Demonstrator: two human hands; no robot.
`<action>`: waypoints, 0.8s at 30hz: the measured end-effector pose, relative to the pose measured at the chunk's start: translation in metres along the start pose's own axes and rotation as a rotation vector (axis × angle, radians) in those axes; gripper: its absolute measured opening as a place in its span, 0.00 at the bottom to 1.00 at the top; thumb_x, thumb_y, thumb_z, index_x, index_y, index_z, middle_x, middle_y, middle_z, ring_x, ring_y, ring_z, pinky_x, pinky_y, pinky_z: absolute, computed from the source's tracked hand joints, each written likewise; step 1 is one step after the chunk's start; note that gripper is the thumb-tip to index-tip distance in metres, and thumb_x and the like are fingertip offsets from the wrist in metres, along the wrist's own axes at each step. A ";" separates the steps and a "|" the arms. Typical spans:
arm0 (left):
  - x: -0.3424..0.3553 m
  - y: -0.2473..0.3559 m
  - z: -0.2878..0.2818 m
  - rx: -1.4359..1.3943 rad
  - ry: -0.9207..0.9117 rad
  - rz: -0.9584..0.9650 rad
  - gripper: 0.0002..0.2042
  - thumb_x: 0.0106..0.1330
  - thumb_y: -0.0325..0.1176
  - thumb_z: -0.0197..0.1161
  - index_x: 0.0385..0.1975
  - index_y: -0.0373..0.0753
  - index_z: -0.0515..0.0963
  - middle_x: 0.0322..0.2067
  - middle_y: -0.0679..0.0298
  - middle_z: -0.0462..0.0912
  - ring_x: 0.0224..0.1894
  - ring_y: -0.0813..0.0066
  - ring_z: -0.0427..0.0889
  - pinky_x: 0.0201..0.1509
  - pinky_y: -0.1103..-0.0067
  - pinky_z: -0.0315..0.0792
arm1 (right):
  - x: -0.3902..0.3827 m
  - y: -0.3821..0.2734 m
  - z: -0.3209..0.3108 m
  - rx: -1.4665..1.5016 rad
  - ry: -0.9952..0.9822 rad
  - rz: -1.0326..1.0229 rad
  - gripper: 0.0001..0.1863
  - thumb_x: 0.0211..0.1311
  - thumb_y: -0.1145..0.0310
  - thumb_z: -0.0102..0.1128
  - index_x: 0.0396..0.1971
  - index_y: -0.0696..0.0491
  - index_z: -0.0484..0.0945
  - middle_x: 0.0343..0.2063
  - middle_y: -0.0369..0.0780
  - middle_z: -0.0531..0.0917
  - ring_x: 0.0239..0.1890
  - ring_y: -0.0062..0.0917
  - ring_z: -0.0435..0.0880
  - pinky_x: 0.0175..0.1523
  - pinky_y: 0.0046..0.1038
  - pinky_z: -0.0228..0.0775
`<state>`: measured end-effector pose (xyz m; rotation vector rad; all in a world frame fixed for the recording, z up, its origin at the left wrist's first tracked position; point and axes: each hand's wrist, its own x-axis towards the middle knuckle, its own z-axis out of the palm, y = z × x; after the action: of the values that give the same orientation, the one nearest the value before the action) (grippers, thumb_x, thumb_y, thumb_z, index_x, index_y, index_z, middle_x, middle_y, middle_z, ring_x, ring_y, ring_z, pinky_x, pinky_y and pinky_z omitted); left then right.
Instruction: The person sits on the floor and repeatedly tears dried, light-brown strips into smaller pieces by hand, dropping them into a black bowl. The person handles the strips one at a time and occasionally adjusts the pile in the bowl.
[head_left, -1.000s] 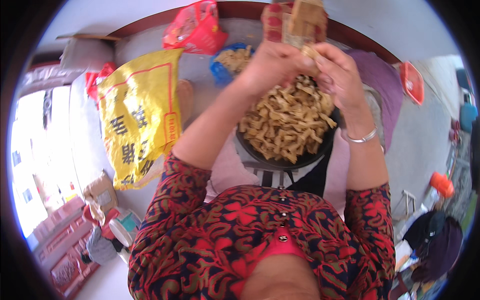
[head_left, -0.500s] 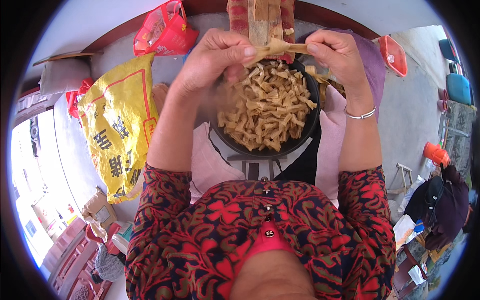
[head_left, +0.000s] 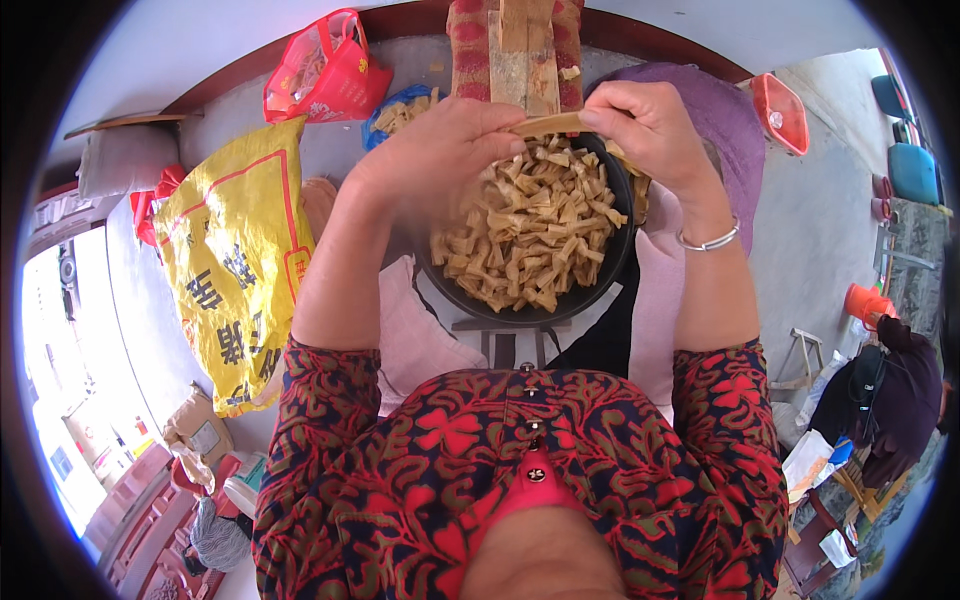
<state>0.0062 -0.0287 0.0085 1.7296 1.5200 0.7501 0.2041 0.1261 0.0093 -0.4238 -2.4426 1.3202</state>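
Observation:
My left hand (head_left: 440, 150) and my right hand (head_left: 645, 130) pinch either end of a flat, tan strip (head_left: 550, 124), stretched sideways over the far rim of a round black pan (head_left: 530, 316). A heap of short tan knotted pieces (head_left: 535, 240) fills the pan below my fingers; motion blurs part of my left hand. Just beyond the strip, a worn wooden board (head_left: 525, 70) lies on a red patterned cushion (head_left: 470, 55). A blue bag of tan pieces (head_left: 405, 115) sits past my left hand.
A yellow sack (head_left: 225, 280) and red bag (head_left: 315, 75) lie left; purple cloth (head_left: 735, 150), a red basket (head_left: 780, 110), an orange container (head_left: 865, 300) and dark clothing (head_left: 880, 410) are right. A pink cloth (head_left: 655, 310) borders the pan.
Both hands have come down toward me from their higher place, still gripping the strip. The knotted middle visible half a second ago is not distinct now; the strip looks flatter.

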 end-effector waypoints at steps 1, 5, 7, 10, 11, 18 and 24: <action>0.005 -0.007 0.001 0.105 0.100 -0.014 0.10 0.66 0.38 0.55 0.36 0.37 0.74 0.21 0.52 0.74 0.23 0.53 0.73 0.29 0.68 0.69 | 0.003 0.002 0.002 -0.023 0.034 0.004 0.08 0.60 0.70 0.59 0.26 0.60 0.76 0.15 0.33 0.70 0.20 0.12 0.64 0.25 0.20 0.58; 0.029 -0.020 0.003 0.384 0.417 -0.165 0.09 0.65 0.40 0.56 0.36 0.42 0.75 0.24 0.53 0.77 0.28 0.50 0.76 0.31 0.66 0.71 | 0.034 0.022 0.012 -0.148 0.294 -0.015 0.11 0.59 0.65 0.60 0.24 0.57 0.77 0.14 0.42 0.73 0.15 0.23 0.67 0.24 0.25 0.61; 0.044 -0.024 -0.001 0.439 0.526 -0.223 0.10 0.65 0.42 0.56 0.36 0.43 0.76 0.25 0.53 0.79 0.31 0.49 0.78 0.33 0.64 0.71 | 0.046 0.030 0.019 -0.275 0.407 -0.024 0.10 0.59 0.64 0.60 0.26 0.55 0.79 0.16 0.42 0.76 0.17 0.29 0.73 0.26 0.28 0.65; 0.055 -0.037 -0.001 0.490 0.592 -0.256 0.11 0.64 0.45 0.57 0.36 0.44 0.76 0.27 0.53 0.80 0.33 0.49 0.79 0.34 0.63 0.72 | 0.059 0.041 0.029 -0.451 0.487 0.016 0.09 0.59 0.63 0.60 0.29 0.53 0.81 0.19 0.44 0.79 0.19 0.34 0.76 0.28 0.28 0.69; 0.056 -0.038 -0.002 0.508 0.582 -0.266 0.12 0.64 0.45 0.57 0.35 0.44 0.76 0.27 0.53 0.80 0.34 0.49 0.79 0.35 0.62 0.72 | 0.060 0.042 0.028 -0.533 0.414 0.072 0.09 0.59 0.62 0.59 0.28 0.52 0.81 0.21 0.44 0.80 0.23 0.37 0.77 0.30 0.32 0.70; 0.016 -0.005 0.004 0.367 0.256 -0.409 0.15 0.64 0.47 0.55 0.36 0.43 0.80 0.28 0.51 0.82 0.36 0.49 0.81 0.39 0.61 0.73 | 0.047 0.040 0.017 0.032 0.246 0.213 0.12 0.60 0.62 0.60 0.24 0.55 0.82 0.16 0.38 0.79 0.15 0.22 0.73 0.22 0.23 0.65; 0.028 0.010 0.051 -0.587 0.616 -0.193 0.22 0.75 0.44 0.38 0.47 0.31 0.75 0.29 0.57 0.83 0.29 0.67 0.81 0.38 0.68 0.75 | 0.027 -0.008 0.053 1.196 -0.109 0.436 0.13 0.66 0.62 0.55 0.26 0.55 0.78 0.15 0.31 0.71 0.14 0.11 0.67 0.17 0.15 0.57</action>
<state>0.0573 -0.0083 -0.0141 0.9386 1.5916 1.5363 0.1564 0.0941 -0.0072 -0.5332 -1.2209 2.6714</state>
